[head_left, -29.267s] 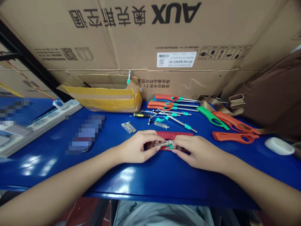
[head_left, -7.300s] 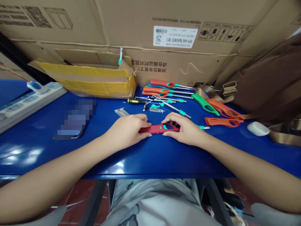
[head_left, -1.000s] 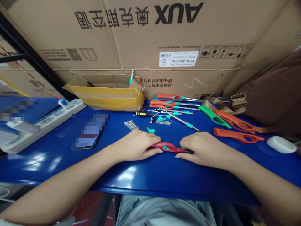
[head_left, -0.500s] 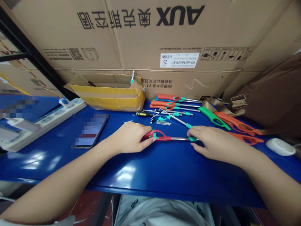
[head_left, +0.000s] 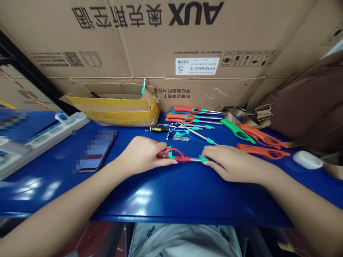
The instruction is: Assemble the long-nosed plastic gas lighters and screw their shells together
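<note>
Fingers (head_left: 160,146) of the left hand (head_left: 143,155) curl round the handle of a red lighter (head_left: 180,155), which spans the gap to the right hand (head_left: 227,162), pinching a teal sleeve (head_left: 203,159) on its rod. Beyond this gap lie a clear tube (head_left: 182,138) and a screwdriver (head_left: 158,129). Left of the left hand rests a phone (head_left: 98,151); beyond the right hand, an orange handle (head_left: 253,150).

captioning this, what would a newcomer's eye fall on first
Probably the red plastic lighter with a metal tube, held between left hand and right hand over the glossy blue table. Next, the brown cardboard panel behind, with upside-down lettering, then the yellow-taped cardboard box at the back, left of centre.
</note>
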The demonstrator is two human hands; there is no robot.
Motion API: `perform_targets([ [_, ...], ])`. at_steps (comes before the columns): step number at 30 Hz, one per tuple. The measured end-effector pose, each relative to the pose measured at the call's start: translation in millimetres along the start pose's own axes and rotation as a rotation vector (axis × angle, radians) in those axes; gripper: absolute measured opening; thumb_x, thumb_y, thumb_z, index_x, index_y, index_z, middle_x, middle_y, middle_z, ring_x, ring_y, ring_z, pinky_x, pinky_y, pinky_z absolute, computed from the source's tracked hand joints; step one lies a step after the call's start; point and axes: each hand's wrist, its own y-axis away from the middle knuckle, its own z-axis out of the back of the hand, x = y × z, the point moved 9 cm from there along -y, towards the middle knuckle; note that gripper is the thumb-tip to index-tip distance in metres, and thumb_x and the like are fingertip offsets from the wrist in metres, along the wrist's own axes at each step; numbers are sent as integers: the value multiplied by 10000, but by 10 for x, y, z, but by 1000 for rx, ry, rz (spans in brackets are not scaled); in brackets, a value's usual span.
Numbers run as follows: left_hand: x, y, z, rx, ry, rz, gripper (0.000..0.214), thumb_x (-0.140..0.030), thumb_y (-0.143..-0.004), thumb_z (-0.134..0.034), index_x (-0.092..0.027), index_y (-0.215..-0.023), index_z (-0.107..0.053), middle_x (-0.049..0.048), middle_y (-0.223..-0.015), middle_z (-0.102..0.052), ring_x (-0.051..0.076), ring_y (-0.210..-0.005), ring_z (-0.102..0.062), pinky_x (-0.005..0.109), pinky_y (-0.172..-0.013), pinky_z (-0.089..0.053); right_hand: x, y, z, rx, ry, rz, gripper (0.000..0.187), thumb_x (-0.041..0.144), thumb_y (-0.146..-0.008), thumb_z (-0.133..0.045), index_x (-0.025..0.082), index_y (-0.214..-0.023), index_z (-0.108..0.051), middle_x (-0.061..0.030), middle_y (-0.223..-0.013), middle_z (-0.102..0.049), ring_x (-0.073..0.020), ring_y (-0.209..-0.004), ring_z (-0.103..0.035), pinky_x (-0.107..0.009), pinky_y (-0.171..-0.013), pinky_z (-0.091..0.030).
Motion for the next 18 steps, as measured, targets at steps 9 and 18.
perform_targets([
  [9,-245,13,-198,71,164,-96,451,-614,-968,-547,-182,-847,-597,26,-699,-685,189,-602,-638,264,-545,-292,202,-79,-135,1,118,72,245,320,-1069,-392,184,-993,-581,-60,-972,-668,-211,-835,-636,-328,-741,-424],
  [18,-220,-34,-325,157,470,-67,360,-522,-998,-552,-181,-881,-558,-24,-714,-572,140,-638,-561,244,-596,-324,21,-50,-95,13,67,-54,226,330,-1062,-428,201,-985,-596,-41,-959,-719,-216,-844,-673,-303,-663,-371],
])
